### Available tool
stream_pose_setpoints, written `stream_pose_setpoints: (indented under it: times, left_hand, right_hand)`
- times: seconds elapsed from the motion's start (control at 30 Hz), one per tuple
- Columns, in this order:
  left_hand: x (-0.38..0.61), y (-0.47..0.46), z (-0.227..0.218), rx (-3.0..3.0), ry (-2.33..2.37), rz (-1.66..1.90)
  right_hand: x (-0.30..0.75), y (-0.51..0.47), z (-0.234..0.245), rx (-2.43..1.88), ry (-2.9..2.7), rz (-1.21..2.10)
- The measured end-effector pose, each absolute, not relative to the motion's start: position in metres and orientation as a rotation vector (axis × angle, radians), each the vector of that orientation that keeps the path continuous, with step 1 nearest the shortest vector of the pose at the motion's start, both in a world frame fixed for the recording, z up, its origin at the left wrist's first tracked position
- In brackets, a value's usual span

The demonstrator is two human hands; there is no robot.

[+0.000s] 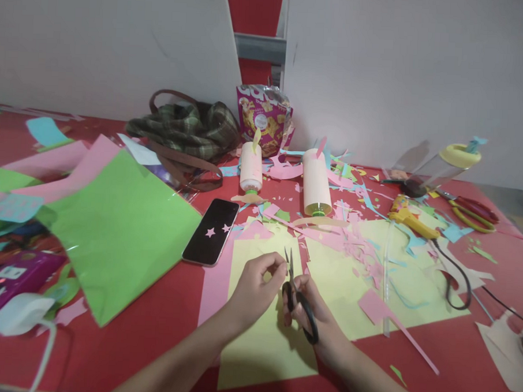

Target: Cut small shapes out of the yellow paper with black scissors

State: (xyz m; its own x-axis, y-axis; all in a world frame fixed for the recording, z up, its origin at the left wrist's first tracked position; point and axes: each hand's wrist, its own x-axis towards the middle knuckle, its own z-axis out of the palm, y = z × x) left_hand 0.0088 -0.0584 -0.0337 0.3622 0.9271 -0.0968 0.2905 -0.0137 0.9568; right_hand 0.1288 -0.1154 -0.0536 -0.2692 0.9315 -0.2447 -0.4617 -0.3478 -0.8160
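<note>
You have the red table (142,347) spread out under everything, with the black phone (201,242) lying flat on it. The bright green sheet (116,236) lies left of the phone, one corner close to its edge. Right of the phone and nearer to you, the pale yellow sheet (254,357) lies beneath your hands, a pink sheet (214,292) showing along its left side. Beyond the phone sits the plaid bag (195,126), and to the right of that bag the purple snack pouch (265,118). Two white cylinders stand beyond the phone and to its right: the taller one (316,178) is farther right than the shorter one (251,166). The yellow glue gun (412,217) lies well to the phone's right.

Your left hand (257,282) is right of the phone, over the yellow sheet, thumb and fingertips pressed together; whatever they may pinch is too small to tell. Your right hand (312,314), farther right, grips the black scissors (300,304) by their handles; the blades point away from you, slightly spread, just beside your left fingertips. Small pink stars (210,232) rest on the phone's screen.
</note>
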Motion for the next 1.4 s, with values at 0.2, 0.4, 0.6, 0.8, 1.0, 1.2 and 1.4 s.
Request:
stream_pose_setpoints:
  times: [0.2, 0.4, 0.6, 0.8, 1.0, 1.2, 1.4]
  left_hand:
    - [0.004, -0.054, -0.032, 1.582, 1.1, 0.7]
    - [0.001, -0.05, -0.031, 1.59, 1.07, 0.657]
    - [-0.001, -0.047, -0.031, 1.591, 1.047, 0.629]
    - [0.0, -0.05, -0.031, 1.62, 0.998, 0.487]
    - [0.001, -0.052, -0.034, 1.733, 0.914, 0.3]
    - [0.001, -0.055, -0.039, 1.781, 0.85, 0.25]
    - [0.002, -0.056, -0.04, 1.772, 0.845, 0.253]
  right_hand:
    - [0.13, -0.115, -0.054, -0.906, -0.773, 1.798]
    - [0.131, -0.115, -0.052, -0.931, -0.799, 1.793]
    - [0.128, -0.113, -0.055, -0.973, -0.724, 1.718]
    - [0.133, -0.109, -0.058, -1.004, -0.625, 1.578]
    - [0.139, -0.106, -0.056, -1.087, -0.615, 1.455]
    - [0.137, -0.104, -0.052, -1.084, -0.644, 1.461]
    - [0.137, -0.104, -0.051, -1.089, -0.657, 1.469]
